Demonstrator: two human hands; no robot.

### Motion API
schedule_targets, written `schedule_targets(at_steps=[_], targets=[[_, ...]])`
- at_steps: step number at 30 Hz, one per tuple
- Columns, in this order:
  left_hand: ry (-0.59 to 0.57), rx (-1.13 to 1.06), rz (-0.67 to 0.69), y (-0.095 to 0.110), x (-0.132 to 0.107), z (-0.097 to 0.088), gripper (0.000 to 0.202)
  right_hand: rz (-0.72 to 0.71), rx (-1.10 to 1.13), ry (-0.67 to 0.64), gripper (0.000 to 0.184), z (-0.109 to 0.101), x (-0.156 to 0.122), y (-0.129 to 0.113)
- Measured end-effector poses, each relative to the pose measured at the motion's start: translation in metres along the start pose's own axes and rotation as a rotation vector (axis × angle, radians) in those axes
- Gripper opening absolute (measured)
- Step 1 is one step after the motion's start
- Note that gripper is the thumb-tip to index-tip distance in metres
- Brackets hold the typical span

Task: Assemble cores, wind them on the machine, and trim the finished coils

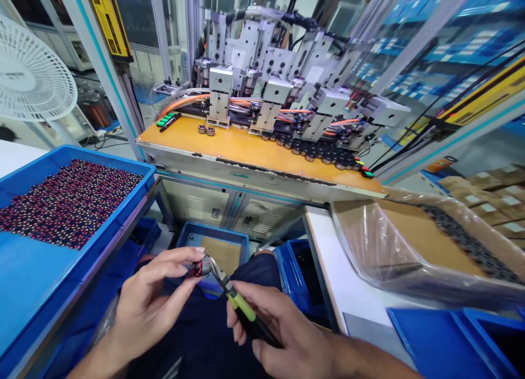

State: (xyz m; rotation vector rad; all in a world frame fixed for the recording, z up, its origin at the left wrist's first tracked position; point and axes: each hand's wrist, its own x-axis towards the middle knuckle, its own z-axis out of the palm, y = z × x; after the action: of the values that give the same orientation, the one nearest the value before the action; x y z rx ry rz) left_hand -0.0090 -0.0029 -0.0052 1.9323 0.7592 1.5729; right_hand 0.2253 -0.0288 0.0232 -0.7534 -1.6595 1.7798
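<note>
Between the thumb and fingers of my left hand (153, 297) is a small round part with pink-red and dark windings (197, 268), like a little wound coil. My right hand (283, 324) grips a pair of pliers (241, 302) with green and black handles. The metal jaws of the pliers reach the right side of the wound part; whether they are closed on it I cannot tell. Both hands are held above my lap, in front of the workbench.
At the left, a blue tray (49, 280) holds many small pink and dark parts. Ahead, a machine stands on an orange bench top (229, 146) with rows of dark round parts. A plastic-lined cardboard box (381, 242) and blue bins (430, 340) are at the right.
</note>
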Motion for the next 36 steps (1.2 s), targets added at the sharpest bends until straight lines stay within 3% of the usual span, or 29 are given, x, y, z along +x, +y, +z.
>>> schedule_targets(at_steps=[4, 10, 18, 21, 24, 26, 28, 31, 36], targets=[[0.018, 0.006, -0.012, 0.001, -0.001, 0.000, 0.061, 0.012, -0.013, 0.001, 0.028, 0.000, 0.001, 0.003], [0.032, 0.003, -0.046, -0.001, -0.003, -0.002, 0.059, 0.023, -0.062, -0.022, 0.031, -0.002, -0.002, 0.011], [0.074, 0.033, -0.107, -0.003, -0.002, 0.000, 0.051, 0.055, -0.207, 0.126, 0.042, -0.004, 0.000, 0.022], [0.109, -0.021, -0.232, -0.009, -0.001, -0.002, 0.039, -0.062, -0.461, 0.171, 0.051, -0.017, 0.008, 0.012], [0.188, -0.189, -0.491, -0.022, -0.003, -0.005, 0.018, -0.176, -0.885, 0.289, 0.059, -0.048, 0.039, -0.018], [0.227, -0.299, -0.690, -0.033, -0.007, -0.006, 0.023, -0.170, -1.158, 0.437, 0.062, -0.078, 0.072, -0.045], [0.239, -0.343, -0.822, -0.038, -0.014, -0.007, 0.032, -0.056, -1.359, 0.579, 0.057, -0.110, 0.112, -0.068], [0.274, -0.317, -0.847, -0.032, -0.027, -0.013, 0.031, -0.014, -1.418, 0.621, 0.027, -0.151, 0.169, -0.082], [0.359, -0.158, -0.874, 0.003, -0.044, -0.050, 0.030, -0.017, -1.423, 0.655, 0.025, -0.181, 0.227, -0.068]])
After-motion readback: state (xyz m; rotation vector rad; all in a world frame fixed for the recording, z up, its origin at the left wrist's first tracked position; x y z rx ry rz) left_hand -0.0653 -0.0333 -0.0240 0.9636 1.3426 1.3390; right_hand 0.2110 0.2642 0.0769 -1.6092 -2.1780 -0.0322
